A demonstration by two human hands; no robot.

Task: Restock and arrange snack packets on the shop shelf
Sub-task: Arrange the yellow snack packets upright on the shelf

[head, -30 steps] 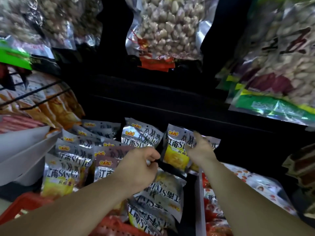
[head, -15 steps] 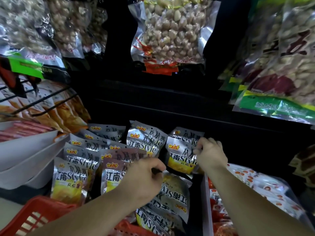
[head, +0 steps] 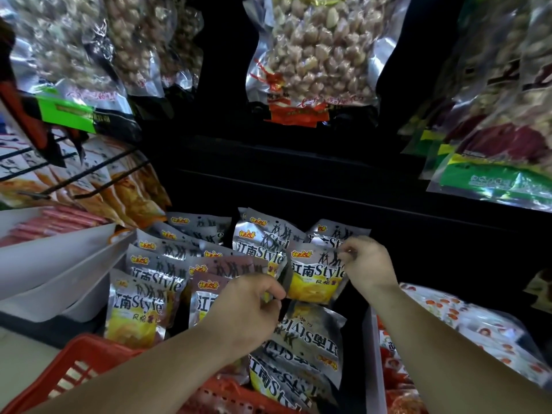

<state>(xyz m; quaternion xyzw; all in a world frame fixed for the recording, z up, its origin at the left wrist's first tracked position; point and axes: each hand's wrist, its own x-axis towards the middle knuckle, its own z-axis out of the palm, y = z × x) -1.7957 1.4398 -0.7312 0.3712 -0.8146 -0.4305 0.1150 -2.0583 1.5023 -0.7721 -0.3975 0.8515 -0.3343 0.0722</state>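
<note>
The right hand (head: pixel 369 264) has thumb and fingertips closed in a pinch on the top right corner of a silver foil snack packet with a yellow lower panel (head: pixel 316 279). The left hand (head: pixel 248 312), lower and nearer the viewer, curls its thumb and forefinger at the packet's lower left edge. It appears to pinch that edge, though the fingertips are partly hidden.

The packet lies between the two hands. It is upright with its long axis running bottom to top, leaning slightly back, and its printed face is toward the viewer. Just behind it, beyond the right hand, stands a second silver packet (head: pixel 337 231), so the held one looks set to front that row. The right hand, nearer the top, would likely steer the lean, and the left would seat the bottom edge.

Directly below the left hand, flat upside-down silver packets (head: pixel 310 333) lie in a pile. To the left of that hand stand rows of upright silver packets (head: pixel 143 300). Under the left forearm is a red plastic basket (head: pixel 74 369). Beside the right forearm runs a white shelf divider (head: pixel 372 339).
</note>
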